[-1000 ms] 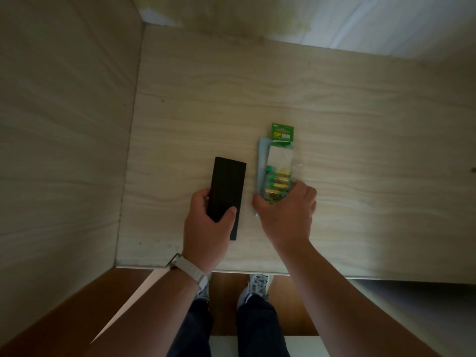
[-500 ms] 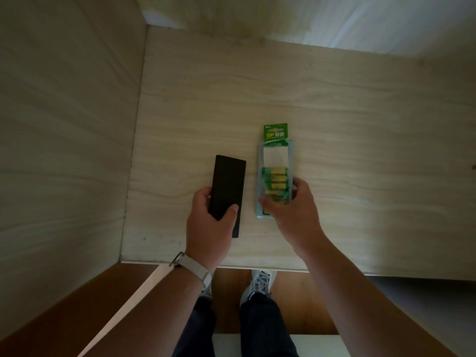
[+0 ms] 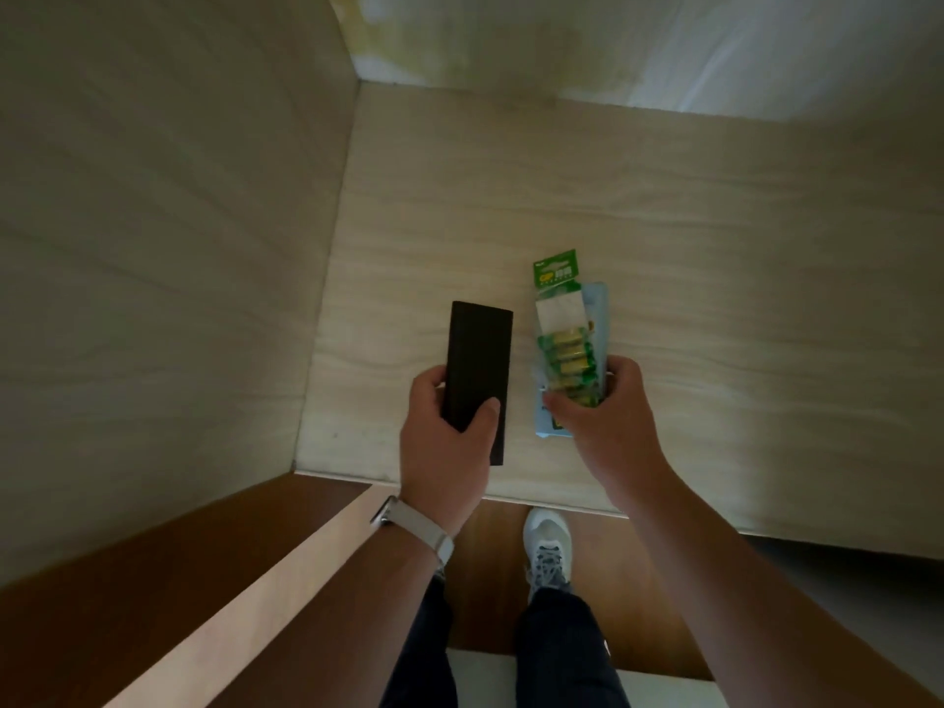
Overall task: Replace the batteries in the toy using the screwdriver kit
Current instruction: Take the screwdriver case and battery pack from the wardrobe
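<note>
Clamping a flat black rectangular case (image 3: 477,370) at its near end, the left grip (image 3: 444,442) has its thumb laid across the top face and its fingers wrapped round the left edge; the case points away from the person and shows no writing. Whether its far end rests on the pale wood-grain counter (image 3: 715,247) or hangs just above it, I cannot tell. Just beside it to the right, not touching it, the right grip (image 3: 608,426) is closed on the near end of a clear plastic blister pack of green-and-gold batteries (image 3: 564,344), thumb on the left side and fingers curled round the right. The pack's green header card (image 3: 556,268) sticks out at the far end and carries a yellow logo that reads like "GP"; the smaller print beside and under it is too blurred to read. A flat pale-blue piece (image 3: 597,309) lies under the pack, showing along its right edge and near the thumb, and seems caught in the same grip; what it is cannot be made out. A watch with a pale strap (image 3: 414,528) sits on the left wrist. Below the counter's front edge, a white-and-grey laced sneaker (image 3: 549,544) stands on the brown floor (image 3: 255,544).
</note>
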